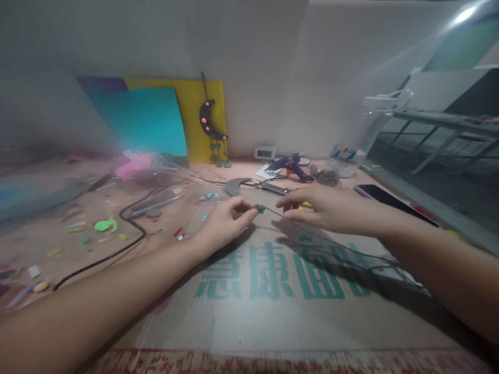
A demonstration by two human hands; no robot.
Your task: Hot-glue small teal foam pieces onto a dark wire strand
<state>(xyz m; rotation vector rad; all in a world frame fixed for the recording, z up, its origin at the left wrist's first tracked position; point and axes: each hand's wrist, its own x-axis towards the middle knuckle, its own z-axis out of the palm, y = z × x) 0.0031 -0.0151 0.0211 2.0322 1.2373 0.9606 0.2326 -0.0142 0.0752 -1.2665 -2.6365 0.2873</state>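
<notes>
My left hand (232, 218) is closed in a pinch on a small blue-green flower-like piece (260, 209), just above the printed cardboard (249, 317). From that piece a thin grey cord (275, 212) runs to the fingertips of my right hand (315, 209), which are closed around it. The cord's loose length trails right across the cardboard under my right forearm. Beyond my left hand lies a grey crescent (235, 187), with several small light-blue bits (210, 196) beside it.
A finished-looking moon ornament (206, 117) hangs before yellow and blue sheets (156, 119). At the back are a small digital clock (264, 152), a glue gun (290, 165), a utility knife (274, 187) and a clear jug (349, 140). A phone (393, 203) lies right; scraps and a black cable (132, 221) left.
</notes>
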